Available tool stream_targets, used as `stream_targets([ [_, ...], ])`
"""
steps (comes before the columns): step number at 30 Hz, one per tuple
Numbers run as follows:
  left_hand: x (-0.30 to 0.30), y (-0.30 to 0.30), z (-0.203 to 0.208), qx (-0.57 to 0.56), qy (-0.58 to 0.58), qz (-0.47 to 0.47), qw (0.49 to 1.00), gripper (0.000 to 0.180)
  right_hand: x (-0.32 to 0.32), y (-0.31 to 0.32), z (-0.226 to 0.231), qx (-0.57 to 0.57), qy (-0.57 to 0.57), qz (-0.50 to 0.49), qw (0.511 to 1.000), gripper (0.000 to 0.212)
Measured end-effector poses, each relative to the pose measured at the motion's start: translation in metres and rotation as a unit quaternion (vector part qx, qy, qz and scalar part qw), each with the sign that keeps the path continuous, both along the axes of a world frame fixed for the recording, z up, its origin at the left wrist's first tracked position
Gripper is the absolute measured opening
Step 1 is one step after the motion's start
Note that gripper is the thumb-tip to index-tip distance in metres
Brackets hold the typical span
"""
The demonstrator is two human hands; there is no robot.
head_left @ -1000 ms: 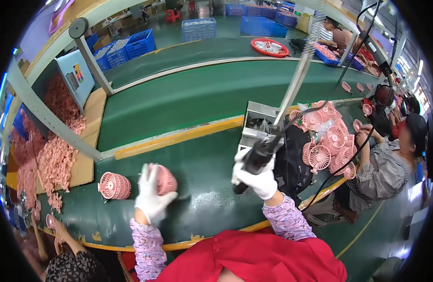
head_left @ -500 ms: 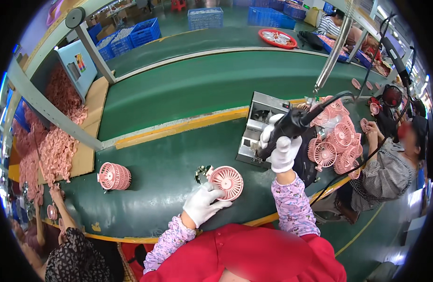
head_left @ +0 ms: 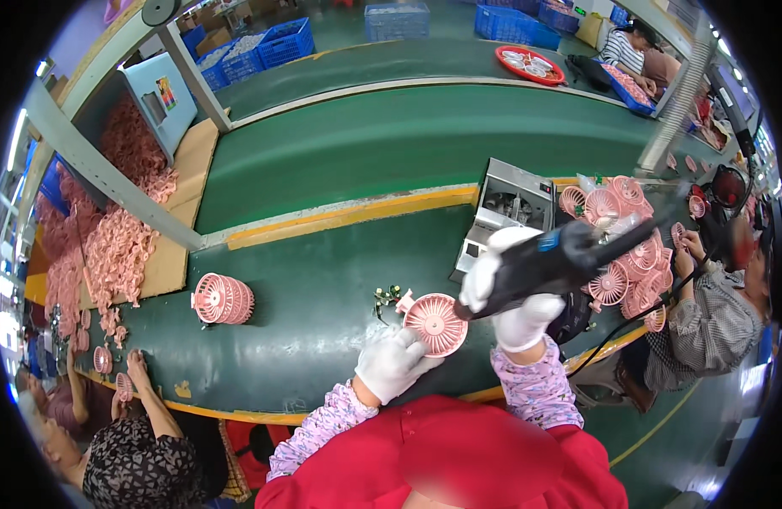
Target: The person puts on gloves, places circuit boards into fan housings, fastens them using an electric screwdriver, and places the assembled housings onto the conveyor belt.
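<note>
My gloved left hand (head_left: 392, 363) grips the near left rim of a round pink fan housing (head_left: 436, 325) with radial slats, which rests on the green bench. Small circuit parts with wires (head_left: 386, 299) lie against the housing's far left side. My gloved right hand (head_left: 528, 322) is wrapped round a black electric screwdriver (head_left: 539, 267), held tilted. Its tip is close to the housing's right rim; whether they touch I cannot tell. The tool is partly smeared by motion.
A metal screw feeder (head_left: 511, 208) stands beyond the screwdriver. Pink housings (head_left: 628, 254) are heaped at right, and a stack of them (head_left: 224, 299) sits at left. Pink parts (head_left: 119, 254) pile on cardboard far left. Co-workers sit at both sides. A coiled spring (head_left: 679, 102) hangs at upper right.
My right hand has brought the screwdriver from the metal feeder toward me, down beside the pink housing, and tilted it. My left hand still holds the housing. The whole view has shifted slightly.
</note>
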State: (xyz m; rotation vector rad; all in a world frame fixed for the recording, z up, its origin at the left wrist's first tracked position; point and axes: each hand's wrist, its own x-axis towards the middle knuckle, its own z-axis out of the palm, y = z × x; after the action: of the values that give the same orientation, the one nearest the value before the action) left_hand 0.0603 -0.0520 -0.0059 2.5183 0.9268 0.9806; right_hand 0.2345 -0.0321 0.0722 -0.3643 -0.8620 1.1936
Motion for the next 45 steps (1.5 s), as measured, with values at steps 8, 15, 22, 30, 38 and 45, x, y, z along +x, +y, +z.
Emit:
stream_targets([
  [8, 0.002, -0.001, 0.001, 0.001, -0.001, -0.004, 1.000, 0.024, -0.018, 0.005, -0.024, -0.036, 0.002, 0.028, 0.999, 0.073],
  [15, 0.003, 0.000, 0.002, 0.014, -0.006, -0.016, 1.000, 0.024, -0.013, 0.013, -0.016, -0.015, -0.119, 0.126, 0.985, 0.072],
  [22, 0.002, -0.004, -0.002, 0.000, 0.017, 0.060, 0.998, 0.020, 0.012, 0.005, -0.001, 0.018, -0.030, 0.023, 0.999, 0.077],
  [30, 0.009, -0.002, 0.001, 0.013, 0.013, 0.026, 0.999, 0.022, 0.038, 0.028, -0.022, -0.035, -0.127, -0.183, 0.974, 0.077],
  [38, 0.009, 0.000, 0.003, 0.019, 0.011, 0.016, 1.000, 0.022, 0.012, -0.006, 0.009, -0.028, -0.016, -0.032, 0.999, 0.078],
  [45, 0.012, 0.002, 0.005, 0.033, 0.000, 0.006, 0.999, 0.021, -0.024, -0.009, -0.012, -0.038, -0.013, 0.095, 0.995, 0.076],
])
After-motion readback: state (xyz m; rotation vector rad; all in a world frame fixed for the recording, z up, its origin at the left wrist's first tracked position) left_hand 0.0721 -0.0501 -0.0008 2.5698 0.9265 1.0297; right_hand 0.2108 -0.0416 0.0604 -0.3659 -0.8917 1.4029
